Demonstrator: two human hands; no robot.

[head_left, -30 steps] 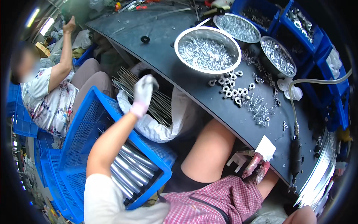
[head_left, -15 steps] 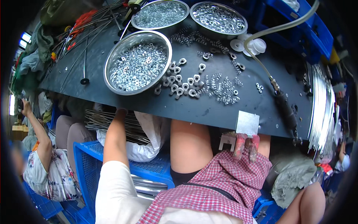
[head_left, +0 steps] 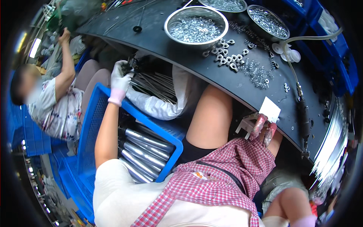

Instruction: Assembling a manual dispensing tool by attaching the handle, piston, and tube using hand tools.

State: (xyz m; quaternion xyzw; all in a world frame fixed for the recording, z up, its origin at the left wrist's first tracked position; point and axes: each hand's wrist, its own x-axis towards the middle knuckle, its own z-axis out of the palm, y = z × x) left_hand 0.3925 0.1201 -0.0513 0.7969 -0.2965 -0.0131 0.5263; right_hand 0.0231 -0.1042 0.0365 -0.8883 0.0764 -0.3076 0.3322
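Gloved left hand (head_left: 120, 78): fingers bent beside a dark metal fitting (head_left: 133, 62); grip unclear.
Right hand: out of view.
Thin metal rods (head_left: 160, 85): many remain in the white sack (head_left: 162, 109).
Silvery cylinders (head_left: 145, 153): several already lie in the blue crate (head_left: 92, 119).

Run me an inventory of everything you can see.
Table: one, dark, upper middle
Bowls: three, silver, table's far side
Loose fittings: many, silver, before bowls
Springs: many, silver, right of fittings
Discs: several, white, by right bowl
Hose: one, pale, upper right
Hand tool: one, black, hose's end
Bright rods: many, silver, far right
Square plate: one, white, table edge
Bins: several, blue, upper right
Sack: one, white, below table edge
Thin rods: many, grey, in sack
Crates: several, blue, left
Tubes: several, silver, in nearest crate
Co-worker: one, floral top, far left
Left hand: one, gloved white, by sack
Right arm: one, white sleeve, lower right
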